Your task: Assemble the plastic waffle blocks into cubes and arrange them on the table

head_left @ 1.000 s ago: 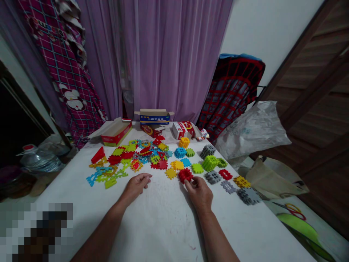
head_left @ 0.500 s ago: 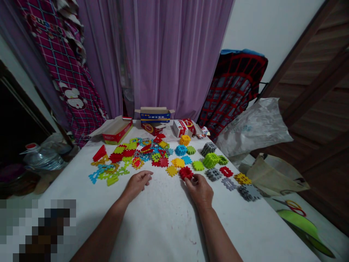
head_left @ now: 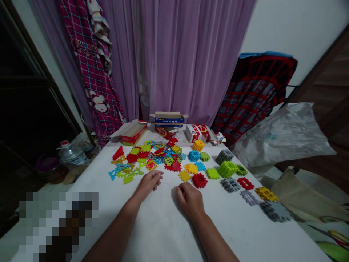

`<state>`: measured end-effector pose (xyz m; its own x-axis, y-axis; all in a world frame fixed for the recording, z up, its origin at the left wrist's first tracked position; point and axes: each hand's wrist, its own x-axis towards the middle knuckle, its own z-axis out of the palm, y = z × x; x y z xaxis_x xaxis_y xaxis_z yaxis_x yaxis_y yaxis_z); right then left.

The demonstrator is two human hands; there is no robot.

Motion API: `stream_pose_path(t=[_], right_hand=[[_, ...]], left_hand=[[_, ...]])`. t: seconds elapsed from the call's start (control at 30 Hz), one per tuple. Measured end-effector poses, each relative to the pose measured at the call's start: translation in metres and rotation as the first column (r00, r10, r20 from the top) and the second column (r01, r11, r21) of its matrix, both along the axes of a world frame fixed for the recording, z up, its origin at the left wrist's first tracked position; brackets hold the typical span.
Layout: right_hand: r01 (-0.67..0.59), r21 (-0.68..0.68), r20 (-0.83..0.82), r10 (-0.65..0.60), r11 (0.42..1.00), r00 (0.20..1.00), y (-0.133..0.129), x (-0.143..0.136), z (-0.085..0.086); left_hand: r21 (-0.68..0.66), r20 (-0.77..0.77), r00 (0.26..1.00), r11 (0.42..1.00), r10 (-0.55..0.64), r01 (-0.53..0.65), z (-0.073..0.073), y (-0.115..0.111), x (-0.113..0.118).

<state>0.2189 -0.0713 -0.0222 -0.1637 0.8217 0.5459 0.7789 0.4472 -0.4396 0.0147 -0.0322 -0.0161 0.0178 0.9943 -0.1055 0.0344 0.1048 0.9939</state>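
Note:
My left hand (head_left: 149, 182) rests over the white table, fingers loosely bent and apart, holding nothing that I can see. Close beyond it lies the pile of mixed plastic building pieces (head_left: 147, 154), toothed squares and other shapes in several colours. My right hand (head_left: 190, 198) is closed, knuckles up, with no piece showing in it. Just past its knuckles stands a red stack of toothed pieces (head_left: 200, 180), apart from the hand. Yellow pieces (head_left: 191, 168) and a lime-green piece (head_left: 213, 173) lie near that stack.
Grey stacks (head_left: 230, 185), a green stack (head_left: 227, 169), a blue stack (head_left: 194, 156) and a yellow stack (head_left: 264, 193) stand on the right. Open cardboard boxes (head_left: 169, 120) line the back edge. A plastic bag (head_left: 283, 134) hangs beyond the right edge, with scissors (head_left: 335, 234) lower down.
My right hand has let go of the red stack and drawn back toward me, to the left of it. My left hand stays near the pile. The view has swung left.

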Motion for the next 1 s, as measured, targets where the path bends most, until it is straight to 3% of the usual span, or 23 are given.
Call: stream_pose_path(t=[0.13,0.2,0.27,0.3,0.37,0.47,0.57,0.67,0.77,0.87,1.0], right_hand=[[-0.049,-0.155,0.072,0.061,0.987,0.996,0.006,-0.023,-0.004],[-0.051,-0.202,0.041,0.060,0.978,0.997,0.011,-0.023,-0.008],[-0.058,-0.222,-0.009,0.057,0.973,0.998,0.014,-0.019,-0.012],[-0.059,-0.227,-0.027,0.054,0.972,0.998,0.015,-0.017,-0.014],[-0.058,-0.240,-0.046,0.048,0.969,0.998,0.015,-0.015,-0.015],[-0.067,-0.265,-0.070,0.050,0.962,0.996,0.014,-0.015,-0.015],[-0.089,-0.277,-0.117,0.058,0.957,0.991,0.011,-0.016,-0.013],[-0.095,-0.274,-0.166,0.051,0.957,0.985,0.010,-0.017,-0.011],[-0.103,-0.276,-0.185,0.053,0.956,0.981,0.010,-0.017,-0.010],[-0.108,-0.275,-0.185,0.058,0.955,0.981,0.010,-0.017,-0.009],[-0.115,-0.270,-0.189,0.065,0.956,0.980,0.009,-0.017,-0.010]], left_hand=[[-0.011,-0.032,0.999,0.999,0.043,-0.043,-0.003,0.003,-0.007],[0.005,-0.142,0.984,0.994,0.104,-0.105,0.000,0.009,-0.018],[0.095,-0.339,0.918,0.978,0.205,-0.184,0.008,0.018,-0.032],[0.183,-0.462,0.845,0.961,0.269,-0.206,0.013,0.025,-0.040],[0.338,-0.690,0.628,0.927,0.360,-0.160,0.025,0.038,-0.055],[0.375,-0.863,0.339,0.924,0.376,-0.071,0.041,0.057,-0.071],[0.346,-0.906,0.204,0.926,0.372,-0.154,0.047,0.065,-0.086],[0.319,-0.923,0.136,0.913,0.360,-0.254,0.044,0.062,-0.100],[0.245,-0.949,0.122,0.923,0.291,-0.295,0.038,0.058,-0.107],[0.194,-0.958,0.155,0.946,0.239,-0.258,0.033,0.055,-0.100],[0.226,-0.943,0.215,0.964,0.253,-0.143,0.025,0.046,-0.081]])
